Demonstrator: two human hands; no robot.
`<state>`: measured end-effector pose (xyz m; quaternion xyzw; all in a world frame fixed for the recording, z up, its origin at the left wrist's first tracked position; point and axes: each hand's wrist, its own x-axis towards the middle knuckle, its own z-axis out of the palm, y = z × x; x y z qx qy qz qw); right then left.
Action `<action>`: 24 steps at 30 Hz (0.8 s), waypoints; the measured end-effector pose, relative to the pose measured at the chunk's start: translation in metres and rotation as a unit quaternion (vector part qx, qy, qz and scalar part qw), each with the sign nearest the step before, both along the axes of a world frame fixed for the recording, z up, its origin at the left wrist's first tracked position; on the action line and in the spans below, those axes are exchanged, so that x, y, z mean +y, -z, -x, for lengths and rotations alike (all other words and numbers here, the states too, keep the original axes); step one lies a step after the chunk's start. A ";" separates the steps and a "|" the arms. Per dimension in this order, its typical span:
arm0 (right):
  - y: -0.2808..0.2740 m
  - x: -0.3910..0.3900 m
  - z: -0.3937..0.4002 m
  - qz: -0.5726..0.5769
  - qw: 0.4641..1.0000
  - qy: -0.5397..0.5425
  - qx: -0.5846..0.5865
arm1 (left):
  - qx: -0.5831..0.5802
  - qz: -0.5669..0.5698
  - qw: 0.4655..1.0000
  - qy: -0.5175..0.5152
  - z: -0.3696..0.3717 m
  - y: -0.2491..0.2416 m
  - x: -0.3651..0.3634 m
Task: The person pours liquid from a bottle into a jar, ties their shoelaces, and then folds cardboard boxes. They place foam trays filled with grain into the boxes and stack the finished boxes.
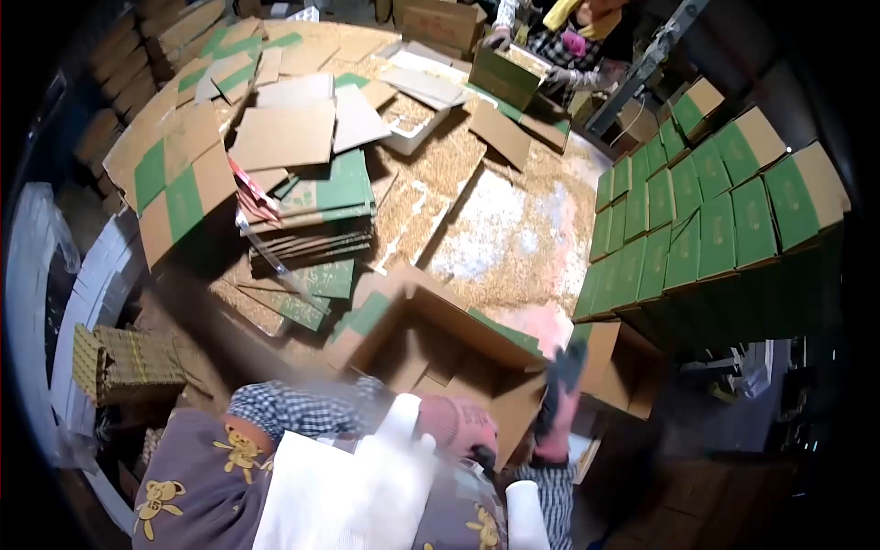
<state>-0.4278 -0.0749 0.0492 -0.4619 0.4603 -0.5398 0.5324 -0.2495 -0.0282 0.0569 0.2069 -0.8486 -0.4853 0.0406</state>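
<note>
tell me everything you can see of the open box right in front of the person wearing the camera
The open box looks like corrugated cardboard, plain brown inside, with green areas at its left and along its far edge. Its opening faces up toward the camera, showing inner walls and overlapping panels at the bottom, partly in shadow. It sits at the near side of the work surface. The gloved right hand is at its right edge; the gloved left hand is by its near side, contact unclear.

Left glove: pink textile glove (458,427), reddish marking, dark fingertips
Right glove: pink glove with dark grey fingers (562,403)
Sleeves: dark-and-white checked fabric (298,410)
Clothing: muted purple fabric (197,458), printed with yellow cartoon bears
</note>
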 end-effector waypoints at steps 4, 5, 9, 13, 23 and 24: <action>0.048 -0.043 0.023 0.044 0.893 -0.209 0.396 | 0.234 0.176 0.942 -0.162 -0.035 -0.003 -0.001; 0.043 -0.054 0.031 -0.024 0.893 -0.246 0.376 | 0.233 0.179 0.941 -0.170 -0.063 0.004 0.001; 0.027 -0.166 -0.027 -0.117 0.925 -0.295 0.208 | -0.103 0.103 0.807 -0.572 -0.134 0.026 0.030; 0.111 -0.282 -0.159 -0.199 0.894 -0.377 0.141 | -0.028 -0.041 0.775 -0.630 -0.101 0.031 0.053; 0.212 -0.263 -0.232 0.013 0.830 -0.162 0.534 | 0.014 -0.124 0.682 -0.721 -0.093 0.030 0.085; 0.213 -0.258 -0.218 0.012 0.830 -0.179 0.528 | 0.109 -0.177 0.666 -0.716 -0.096 0.029 0.091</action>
